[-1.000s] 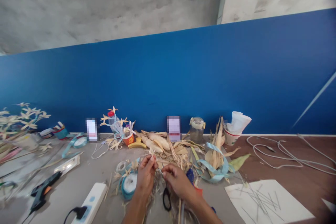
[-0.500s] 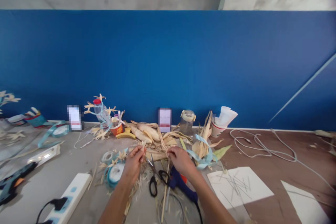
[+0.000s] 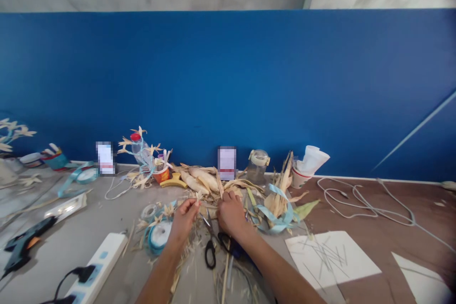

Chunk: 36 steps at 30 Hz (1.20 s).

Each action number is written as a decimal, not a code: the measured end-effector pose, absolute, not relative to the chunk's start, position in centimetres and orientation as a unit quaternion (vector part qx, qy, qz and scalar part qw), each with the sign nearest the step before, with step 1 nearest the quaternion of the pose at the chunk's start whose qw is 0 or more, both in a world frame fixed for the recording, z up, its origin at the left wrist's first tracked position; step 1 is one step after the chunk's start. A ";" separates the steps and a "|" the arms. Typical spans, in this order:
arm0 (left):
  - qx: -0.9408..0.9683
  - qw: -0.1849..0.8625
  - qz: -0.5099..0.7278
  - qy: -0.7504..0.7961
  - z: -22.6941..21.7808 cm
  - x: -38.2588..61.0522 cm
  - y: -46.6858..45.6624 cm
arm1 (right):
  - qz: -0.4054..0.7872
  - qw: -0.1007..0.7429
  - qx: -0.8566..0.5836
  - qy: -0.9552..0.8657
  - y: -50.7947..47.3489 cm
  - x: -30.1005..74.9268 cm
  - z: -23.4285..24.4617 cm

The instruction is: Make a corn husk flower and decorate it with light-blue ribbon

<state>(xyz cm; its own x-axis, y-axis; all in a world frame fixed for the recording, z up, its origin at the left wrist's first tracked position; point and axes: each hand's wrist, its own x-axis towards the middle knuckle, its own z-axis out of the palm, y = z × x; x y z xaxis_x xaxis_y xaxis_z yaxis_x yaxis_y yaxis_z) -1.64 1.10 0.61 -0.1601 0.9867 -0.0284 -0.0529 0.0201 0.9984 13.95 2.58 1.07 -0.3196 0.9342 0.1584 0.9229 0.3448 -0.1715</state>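
My left hand [image 3: 185, 215] pinches a small pale corn-husk flower [image 3: 198, 196] between thumb and fingertips. My right hand [image 3: 231, 213] reaches over the near edge of a pile of dried corn husks [image 3: 204, 179], its fingers bent and slightly apart; their tips are partly hidden, and I make out nothing held. Between the hands lie scissors [image 3: 210, 247] with black handles, blades pointing away. The right forearm covers most of a dark blue glue gun [image 3: 237, 248]. Beside my left hand sit a roll of blue ribbon [image 3: 159, 236] and several husk flowers [image 3: 156, 221].
A power strip [image 3: 98, 266] and a black glue gun [image 3: 28, 242] lie at left. Along the blue partition [image 3: 228, 90] stand a phone [image 3: 227, 162], a clear jar [image 3: 258, 166] and a paper cup [image 3: 301, 176]. Thin wires [image 3: 326, 256] rest on white paper at right.
My right hand has moved left and slightly forward, from its pinch onto the husk pile, now covering more of the blue glue gun. My left hand keeps its pinch. The view has shifted slightly.
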 end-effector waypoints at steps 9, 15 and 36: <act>0.466 0.421 0.539 0.561 -0.5 -2.1 1.6 | 0.083 0.272 -0.653 -0.702 4.1 15.0 1.9; 0.504 0.377 0.526 0.572 -1.0 -1.9 1.6 | 0.284 0.506 -0.602 -0.549 3.9 16.0 3.4; 0.572 0.214 0.480 0.630 -1.7 -2.4 1.4 | 0.151 0.441 -0.542 -0.699 0.8 16.0 2.5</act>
